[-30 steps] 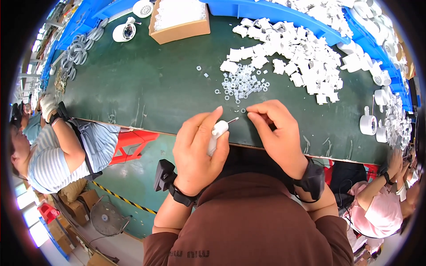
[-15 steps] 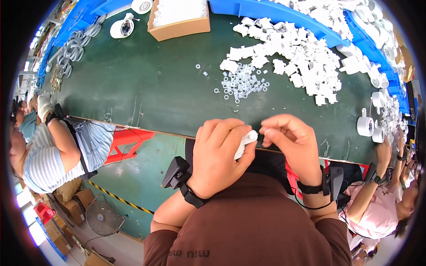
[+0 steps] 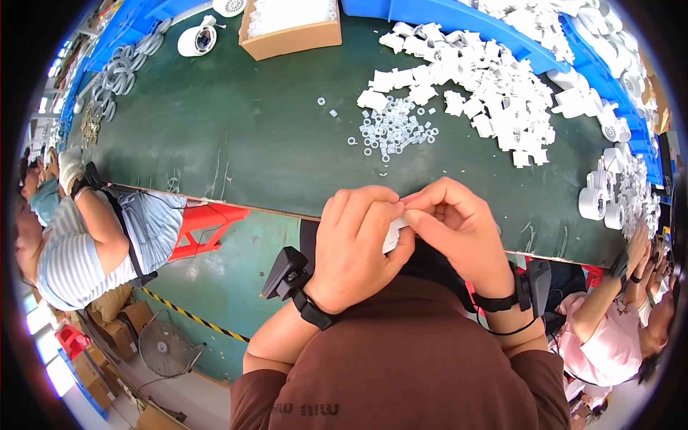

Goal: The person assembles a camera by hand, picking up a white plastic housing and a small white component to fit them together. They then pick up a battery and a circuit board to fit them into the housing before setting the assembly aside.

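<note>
At the lower centre of the frame, the left hand (image 3: 358, 247) and right hand (image 3: 459, 233) press together, both clamped on a small white plastic part (image 3: 394, 233) held just over the near edge of the dark green surface (image 3: 236, 136). Beyond them, at centre, lies a scatter of small white rings (image 3: 394, 129), with a heap of white plastic pieces (image 3: 487, 93) to the upper right. A cardboard box (image 3: 290, 32) sits at the top, left of centre.
</note>
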{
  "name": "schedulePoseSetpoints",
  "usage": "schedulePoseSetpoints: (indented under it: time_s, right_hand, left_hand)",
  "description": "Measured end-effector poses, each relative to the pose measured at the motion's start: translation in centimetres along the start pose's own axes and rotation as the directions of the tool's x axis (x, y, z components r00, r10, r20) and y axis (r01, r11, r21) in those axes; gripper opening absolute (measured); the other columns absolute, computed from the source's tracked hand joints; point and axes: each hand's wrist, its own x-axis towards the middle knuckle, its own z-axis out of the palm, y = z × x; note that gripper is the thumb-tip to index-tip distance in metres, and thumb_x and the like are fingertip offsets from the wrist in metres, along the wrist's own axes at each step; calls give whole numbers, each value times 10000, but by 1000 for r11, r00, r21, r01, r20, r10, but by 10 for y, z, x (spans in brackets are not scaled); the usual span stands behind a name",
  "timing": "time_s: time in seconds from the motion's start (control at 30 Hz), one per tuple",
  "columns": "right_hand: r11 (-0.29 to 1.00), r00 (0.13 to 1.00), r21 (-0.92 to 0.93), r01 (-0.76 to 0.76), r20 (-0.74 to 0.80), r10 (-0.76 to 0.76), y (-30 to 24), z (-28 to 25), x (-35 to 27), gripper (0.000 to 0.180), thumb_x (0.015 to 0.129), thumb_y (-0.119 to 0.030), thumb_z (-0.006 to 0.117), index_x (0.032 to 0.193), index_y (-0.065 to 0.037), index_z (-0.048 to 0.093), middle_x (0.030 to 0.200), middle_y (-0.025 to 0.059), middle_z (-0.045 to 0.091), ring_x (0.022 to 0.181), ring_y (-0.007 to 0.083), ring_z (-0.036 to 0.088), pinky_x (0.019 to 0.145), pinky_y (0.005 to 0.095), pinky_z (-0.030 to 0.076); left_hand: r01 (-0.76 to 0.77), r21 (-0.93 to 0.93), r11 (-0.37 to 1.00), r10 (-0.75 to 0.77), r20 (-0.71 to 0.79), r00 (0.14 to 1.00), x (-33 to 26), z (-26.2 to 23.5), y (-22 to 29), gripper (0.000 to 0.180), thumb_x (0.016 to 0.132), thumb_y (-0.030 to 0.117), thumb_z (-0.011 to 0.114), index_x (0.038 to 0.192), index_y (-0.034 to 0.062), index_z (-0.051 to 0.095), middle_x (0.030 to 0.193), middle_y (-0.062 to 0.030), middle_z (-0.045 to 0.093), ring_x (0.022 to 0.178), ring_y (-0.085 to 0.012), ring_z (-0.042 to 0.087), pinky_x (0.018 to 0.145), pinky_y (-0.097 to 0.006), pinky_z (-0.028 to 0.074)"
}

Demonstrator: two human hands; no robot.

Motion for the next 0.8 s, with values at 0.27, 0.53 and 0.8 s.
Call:
schedulePoseSetpoints:
  time_s: [0.27,0.53,0.8]
  right_hand:
    - [985,989,172,-23,-143,48,-5,16,-3,116,1001,-2,623,1113,14,648,1041,41,682,950,77,641,836,242,532]
    - [997,985,-3,80,-154,-80,17,17,-7,124,1039,-10,542,1133,-2,622,1121,72,674,983,85,614,884,251,507]
    - [611,762,-671,421,-104,-639,1,-30,-3,98,931,-13,692,1024,-42,685,1111,98,680,1029,238,654,915,342,502]
  left_hand:
    - [10,-50,999,-17,-141,990,-7,8,-4,323,720,45,814,987,107,642,1008,-30,665,875,-256,601,760,-378,465]
    - [-57,-66,996,54,-48,997,-2,-3,-8,326,685,1,812,937,77,619,1007,-77,679,870,-279,605,735,-377,481]
    - [540,-162,826,-559,-351,751,2,-65,-88,494,1025,184,620,1461,8,467,1442,-150,517,1271,-306,534,1088,-435,409]
